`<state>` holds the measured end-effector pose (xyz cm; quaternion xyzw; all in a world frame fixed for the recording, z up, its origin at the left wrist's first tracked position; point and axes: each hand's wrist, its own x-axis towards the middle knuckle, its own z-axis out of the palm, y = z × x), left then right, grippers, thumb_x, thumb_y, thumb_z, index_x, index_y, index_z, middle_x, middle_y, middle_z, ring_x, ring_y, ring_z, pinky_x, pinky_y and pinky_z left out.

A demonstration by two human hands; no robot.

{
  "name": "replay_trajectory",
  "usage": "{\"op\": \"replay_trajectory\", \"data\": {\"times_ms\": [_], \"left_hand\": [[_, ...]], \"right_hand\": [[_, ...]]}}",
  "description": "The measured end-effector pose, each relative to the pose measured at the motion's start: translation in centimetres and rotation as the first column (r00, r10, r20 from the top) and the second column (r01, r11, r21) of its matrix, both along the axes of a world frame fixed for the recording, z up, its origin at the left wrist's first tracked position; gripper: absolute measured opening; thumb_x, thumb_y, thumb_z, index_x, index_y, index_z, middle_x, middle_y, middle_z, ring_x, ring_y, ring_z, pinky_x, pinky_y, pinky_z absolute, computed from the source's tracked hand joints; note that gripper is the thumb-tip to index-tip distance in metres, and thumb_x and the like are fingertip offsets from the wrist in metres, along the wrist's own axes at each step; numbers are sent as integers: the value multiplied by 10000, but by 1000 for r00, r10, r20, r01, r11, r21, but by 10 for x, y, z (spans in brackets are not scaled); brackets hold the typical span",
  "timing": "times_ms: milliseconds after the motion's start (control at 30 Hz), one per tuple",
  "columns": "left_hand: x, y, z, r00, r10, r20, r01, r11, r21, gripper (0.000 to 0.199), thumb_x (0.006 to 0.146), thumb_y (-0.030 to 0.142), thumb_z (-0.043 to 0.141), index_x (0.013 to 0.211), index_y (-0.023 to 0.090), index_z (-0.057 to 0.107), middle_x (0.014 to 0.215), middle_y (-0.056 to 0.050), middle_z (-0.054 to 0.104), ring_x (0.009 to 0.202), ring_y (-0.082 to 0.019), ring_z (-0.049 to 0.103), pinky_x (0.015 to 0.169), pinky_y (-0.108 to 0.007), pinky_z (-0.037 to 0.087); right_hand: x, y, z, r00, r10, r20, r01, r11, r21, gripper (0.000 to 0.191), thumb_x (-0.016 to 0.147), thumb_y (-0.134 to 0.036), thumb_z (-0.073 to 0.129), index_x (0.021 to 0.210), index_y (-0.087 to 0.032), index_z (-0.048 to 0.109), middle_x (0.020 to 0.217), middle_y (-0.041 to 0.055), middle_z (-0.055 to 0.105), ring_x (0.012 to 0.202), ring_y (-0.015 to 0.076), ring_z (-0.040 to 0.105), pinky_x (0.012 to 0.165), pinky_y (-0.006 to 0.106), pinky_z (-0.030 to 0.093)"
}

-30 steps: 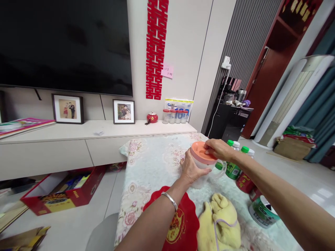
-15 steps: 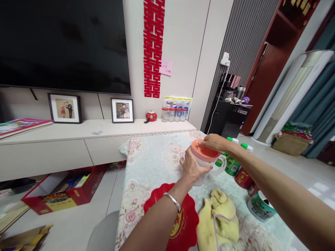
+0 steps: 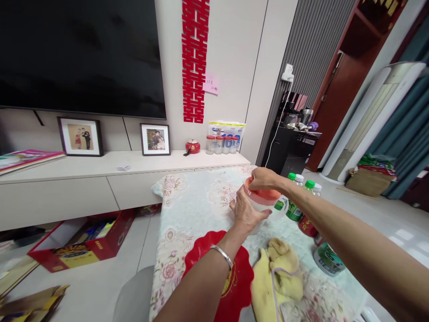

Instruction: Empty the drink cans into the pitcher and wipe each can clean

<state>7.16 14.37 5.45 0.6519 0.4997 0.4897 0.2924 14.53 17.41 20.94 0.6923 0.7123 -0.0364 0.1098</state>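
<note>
A translucent plastic pitcher [image 3: 279,209] with a clear side handle stands over the tablecloth. My left hand [image 3: 246,213] is wrapped round its near left side, thumb toward the front. On top sits an orange lid [image 3: 269,194]. My right hand [image 3: 264,179] presses down on the lid with curled fingers closed at its recessed top; the fingertips are partly hidden. Below my left forearm lies a red scalloped tray [image 3: 243,286]. Beside it is a crumpled yellow cloth [image 3: 263,284].
Green-capped bottles [image 3: 294,211], a red can [image 3: 306,226] and a green tub [image 3: 328,259] stand at the table's right, partly behind my right arm. Several red-lidded jars [image 3: 219,145] line the white cabinet [image 3: 157,166]. An open red box [image 3: 90,246] is on the floor at left.
My right hand has shifted slightly left on the lid, its fingers now more curled and its wrist raised. My left hand keeps its hold. The view has moved slightly.
</note>
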Motion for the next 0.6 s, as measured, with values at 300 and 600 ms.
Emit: {"op": "replay_trajectory", "data": {"times_ms": [300,600], "left_hand": [[-4,-2,9,1000,-6,9,7,999,-54,1135,515,353,920,1451,249,285,1507,-195,481,1435,-379,453,1198,-609,227],[-3,-3,9,1000,4,31,-2,998,-69,1133,495,327,935,1432,267,300,1500,-178,486,1442,-368,454,1199,-606,238]], "right_hand": [[-1,-17,10,994,95,58,-96,995,11,357,990,-373,640,1300,-196,625,1329,99,643,1109,232,668,930,451,581],[-6,-32,5,998,10,54,-15,996,85,361,989,-373,641,1302,-195,623,1327,99,644,1108,232,669,928,452,582]]}}
